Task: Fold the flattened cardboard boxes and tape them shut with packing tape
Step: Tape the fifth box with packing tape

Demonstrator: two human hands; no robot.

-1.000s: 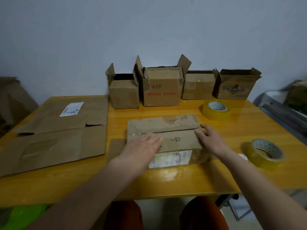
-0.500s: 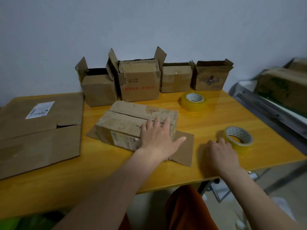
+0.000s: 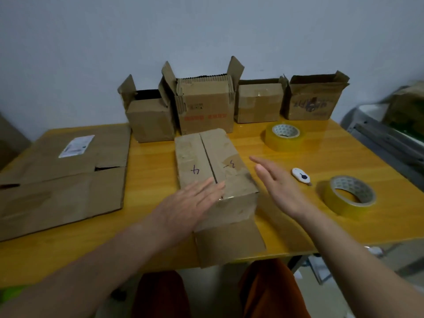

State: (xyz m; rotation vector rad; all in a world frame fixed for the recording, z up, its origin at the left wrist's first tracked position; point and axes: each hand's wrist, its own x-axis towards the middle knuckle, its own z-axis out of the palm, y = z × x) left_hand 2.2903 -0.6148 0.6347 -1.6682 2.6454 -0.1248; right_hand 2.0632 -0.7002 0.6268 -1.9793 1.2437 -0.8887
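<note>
A folded cardboard box (image 3: 213,161) lies lengthwise in the middle of the yellow table (image 3: 321,161), its two top flaps meeting along a centre seam, marked "4" and "3". A loose flap sticks out flat toward me at its near end. My left hand (image 3: 190,203) lies flat with straight fingers on the box's near top edge. My right hand (image 3: 277,187) hovers open just right of the box, touching nothing. Two rolls of yellowish packing tape sit at the right: one near (image 3: 350,195), one farther back (image 3: 284,136).
Flattened cardboard boxes (image 3: 62,180) cover the table's left side. Several open-topped boxes (image 3: 204,106) stand in a row against the wall. A small white cutter (image 3: 300,175) lies between my right hand and the near tape roll. A grey rack (image 3: 385,138) stands right of the table.
The box has been turned so its seam now runs away from me. My right hand left the near tape roll and came back beside the box. My left hand stayed on the box.
</note>
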